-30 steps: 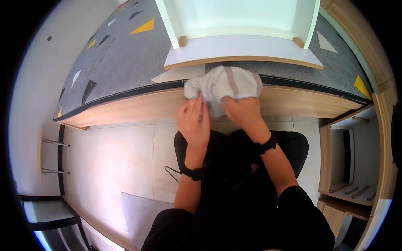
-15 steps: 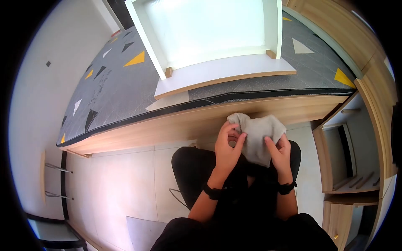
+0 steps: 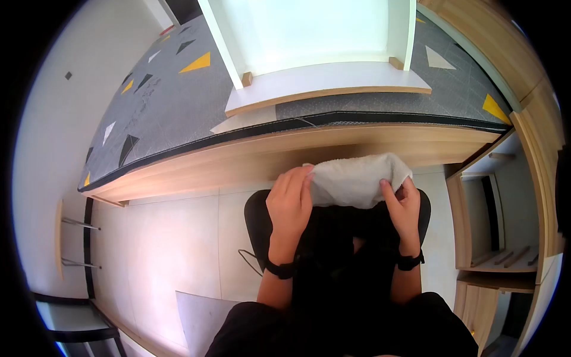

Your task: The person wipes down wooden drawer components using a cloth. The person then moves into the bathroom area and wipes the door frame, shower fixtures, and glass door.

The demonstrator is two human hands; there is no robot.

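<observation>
A light grey cloth (image 3: pixel 351 180) is stretched sideways between my two hands, above my knees. My left hand (image 3: pixel 289 199) grips its left end, fingers closed over the edge. On the other side my right hand (image 3: pixel 402 202) pinches the right end between thumb and fingers. Just beyond the cloth runs the wooden side board of the bed (image 3: pixel 238 160). A white drawer (image 3: pixel 321 74) with a wood-edged front panel rests on the mattress (image 3: pixel 172 101), farther away than both hands.
An open wooden cabinet (image 3: pixel 467 223) with shelves stands on the right. A flat pale panel (image 3: pixel 199 318) lies on the tiled floor (image 3: pixel 172 250) at lower left, near a thin dark cable (image 3: pixel 247 260). A wooden piece with metal legs (image 3: pixel 60 238) stands by the left wall.
My left hand has moved left and turned, drawing the cloth from a bunched, hanging shape into a wider one. My right hand stays nearly in place. The view has shifted slightly.
</observation>
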